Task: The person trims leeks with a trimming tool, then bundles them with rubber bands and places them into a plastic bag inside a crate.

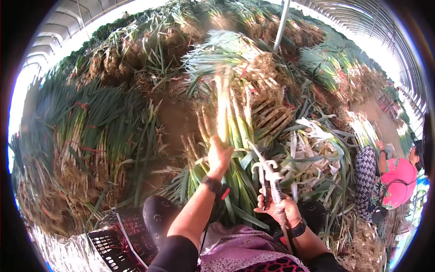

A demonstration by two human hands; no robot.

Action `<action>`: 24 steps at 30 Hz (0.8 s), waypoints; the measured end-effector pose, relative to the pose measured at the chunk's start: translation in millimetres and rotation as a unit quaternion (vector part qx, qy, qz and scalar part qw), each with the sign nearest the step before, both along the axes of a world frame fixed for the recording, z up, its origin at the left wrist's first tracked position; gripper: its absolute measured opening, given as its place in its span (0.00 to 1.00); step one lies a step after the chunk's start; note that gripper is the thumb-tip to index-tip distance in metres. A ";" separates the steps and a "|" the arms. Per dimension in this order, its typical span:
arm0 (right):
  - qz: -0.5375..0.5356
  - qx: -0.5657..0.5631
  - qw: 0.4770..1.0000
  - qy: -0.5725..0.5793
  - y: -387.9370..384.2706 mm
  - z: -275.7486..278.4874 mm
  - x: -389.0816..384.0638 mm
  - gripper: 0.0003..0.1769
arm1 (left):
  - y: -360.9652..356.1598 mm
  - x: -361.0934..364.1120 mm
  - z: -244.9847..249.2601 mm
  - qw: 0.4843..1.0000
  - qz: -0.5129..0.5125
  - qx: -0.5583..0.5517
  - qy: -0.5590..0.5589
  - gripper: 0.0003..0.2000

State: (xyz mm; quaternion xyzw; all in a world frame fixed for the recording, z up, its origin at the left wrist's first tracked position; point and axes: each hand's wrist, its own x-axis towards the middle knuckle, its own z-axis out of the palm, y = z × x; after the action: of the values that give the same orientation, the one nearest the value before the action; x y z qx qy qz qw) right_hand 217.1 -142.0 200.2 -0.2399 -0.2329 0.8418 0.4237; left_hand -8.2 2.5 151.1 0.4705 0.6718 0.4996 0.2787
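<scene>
My left hand [219, 156] is closed round the pale shafts of green onions [223, 106], which point away from me. Other long onions [238, 113] lie beside and beneath it, their green leaves [231, 188] spreading back toward my lap. In my right hand [282, 211] is an air blow gun [272, 174] with a thin nozzle, a hook and a hose [283, 222] running down from its grip. The nozzle tip sits just right of the held shafts, apart from my left hand. Fingers of my right hand curl about the handle and trigger.
Tied onion bundles [81, 154] stand at left, with more piled behind [253, 63]. Stripped leaves and peelings [317, 154] heap at right. A black plastic crate [113, 245] is by my left knee. A person in pink [398, 183] crouches at far right. A metal pole [282, 25] rises behind.
</scene>
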 end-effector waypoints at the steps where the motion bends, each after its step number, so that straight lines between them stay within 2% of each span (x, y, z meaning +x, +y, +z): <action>1: -0.007 0.019 1.000 0.014 -5.1 3.3 7.5 0.29 | 13.0 3.2 -12.1 0.997 -0.057 -0.042 -0.023 0.33; 2: -0.023 0.015 1.000 -0.001 -11.2 5.9 14.9 0.25 | 24.6 5.5 -42.2 0.992 -0.087 -0.081 0.044 0.34; 3: -0.020 0.003 1.000 -0.023 -17.5 6.9 23.1 0.23 | 22.2 1.9 -62.7 0.970 -0.176 -0.154 -0.065 0.33; 4: -0.017 -0.007 0.999 -0.043 -23.0 7.2 30.1 0.22 | 16.0 -5.7 -88.3 0.924 -0.261 -0.223 -0.169 0.32; 6: -0.018 -0.041 0.993 -0.108 -36.1 6.0 36.2 0.20 | -6.5 -11.3 -110.2 0.919 -0.303 -0.249 -0.042 0.26; 8: -0.004 -0.062 0.988 -0.143 -48.0 -0.4 39.6 0.21 | -25.0 -10.2 -120.3 0.905 -0.343 -0.237 -0.090 0.23; 11: 0.010 -0.050 0.979 -0.200 -56.2 -12.2 44.2 0.22 | -38.3 -2.7 -92.0 0.911 -0.317 -0.232 -0.124 0.20; 14: 0.020 0.030 0.954 -0.298 -59.0 -24.7 45.4 0.22 | -52.8 -1.3 -67.2 0.865 -0.282 -0.193 -0.366 0.17; 16: 0.032 0.084 0.932 -0.350 -63.0 -31.8 36.3 0.23 | -54.2 -0.5 -70.8 0.851 -0.261 -0.197 -0.410 0.17; 18: 0.060 0.132 0.882 -0.448 -65.3 -27.4 21.3 0.24 | -56.1 -4.1 -73.6 0.853 -0.257 -0.190 -0.413 0.16; 20: 0.064 0.276 0.778 -0.561 -64.6 -24.4 10.2 0.27 | -55.3 -4.7 -82.3 0.859 -0.257 -0.176 -0.408 0.15; 24: 0.035 0.345 0.717 -0.605 -66.9 -24.5 -6.1 0.29 | -53.3 -0.5 -102.5 0.850 -0.260 -0.166 -0.427 0.16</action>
State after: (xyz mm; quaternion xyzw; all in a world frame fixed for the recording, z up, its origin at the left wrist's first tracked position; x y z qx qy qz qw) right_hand 211.0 -208.9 175.7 -0.5266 -0.7223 0.3929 0.2161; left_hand -8.7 -50.7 48.5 0.3152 0.4131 0.4418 0.7313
